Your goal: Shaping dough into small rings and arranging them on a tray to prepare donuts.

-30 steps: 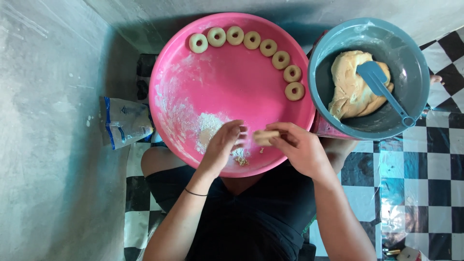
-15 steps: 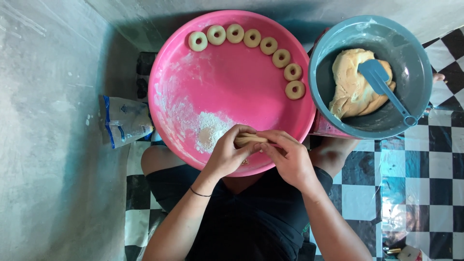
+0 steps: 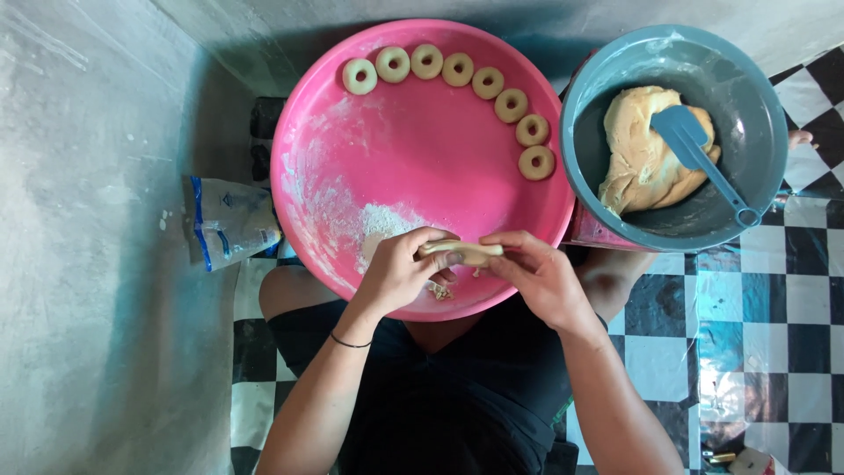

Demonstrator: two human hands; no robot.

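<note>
1. Left hand (image 3: 400,271) and right hand (image 3: 538,274) meet, wrists bent inward, over the pink tray's (image 3: 422,158) near rim.
2. Both grips are closed on a short dough strip (image 3: 462,252) stretched between them.

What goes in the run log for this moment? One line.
left hand + right hand: pinching dough strip | over pink tray | eight dough rings on far rim

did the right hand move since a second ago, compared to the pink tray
Yes. The right hand has slid left along the near rim of the pink tray, closing on the left hand; both now pinch the dough piece together.
</note>
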